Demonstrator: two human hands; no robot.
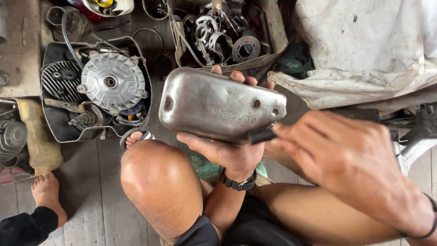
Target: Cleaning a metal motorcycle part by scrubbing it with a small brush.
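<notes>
Your left hand point(230, 157) holds the dull silver, rounded metal engine cover point(221, 106) from below, its grip closed on the cover: palm and thumb under the lower edge, fingertips curling over the top edge. You hold the cover up in the air above your bent knee point(157, 180), clear of the grey wooden plank floor point(98, 191), its bulged outer face toward you and its two small bolt holes at the right end.

Your right hand point(350, 159) comes in from the right, its grip shut on a small black tool point(261, 135). The tool's tip touches the cover's lower right edge; what kind of tool it is I cannot tell. A black watch point(239, 183) sits on your left wrist and a thin dark band point(430, 218) on your right.

On the floor to the left of the cover lies a black plastic tray point(54, 123) holding a ribbed silver wheel hub point(112, 82), a finned cylinder part point(59, 79) and a gear shaft point(84, 119). Beyond the cover stands a worn box point(273, 36) full of sprockets and metal parts. A stained white cloth point(364, 50) lies to the right. At the lower left floor edge is another person's bare foot point(48, 196) and dark sleeve point(25, 225).
</notes>
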